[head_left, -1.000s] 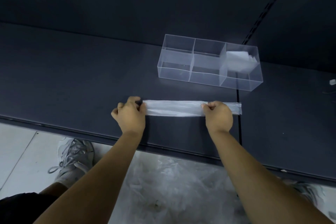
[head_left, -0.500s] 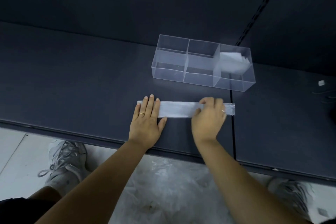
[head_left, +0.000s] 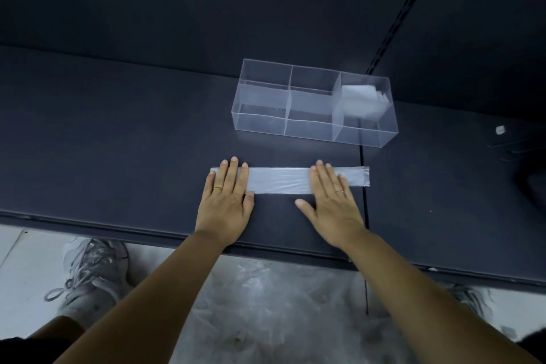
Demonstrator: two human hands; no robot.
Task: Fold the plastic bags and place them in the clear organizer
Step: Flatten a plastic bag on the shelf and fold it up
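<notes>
A plastic bag folded into a long narrow strip (head_left: 280, 180) lies flat on the dark table (head_left: 118, 133), running left to right. My left hand (head_left: 226, 195) presses palm-down on the strip's left end, fingers spread. My right hand (head_left: 331, 201) lies flat on it right of the middle, leaving the right tip bare. Behind the strip stands the clear organizer (head_left: 260, 124) with three compartments. Its right compartment holds folded white bags (head_left: 362, 100); the other two look empty.
The table's front edge runs just below my wrists. On the floor beneath lies a heap of loose clear plastic bags (head_left: 266, 304), with a grey sneaker (head_left: 88, 275) at the left. A small white scrap (head_left: 500, 129) sits far right on the table. A dark wall rises behind the organizer.
Both hands let go of their pinch on the strip's edges and flattened out on it. The right hand slid a little to the right along the strip.
</notes>
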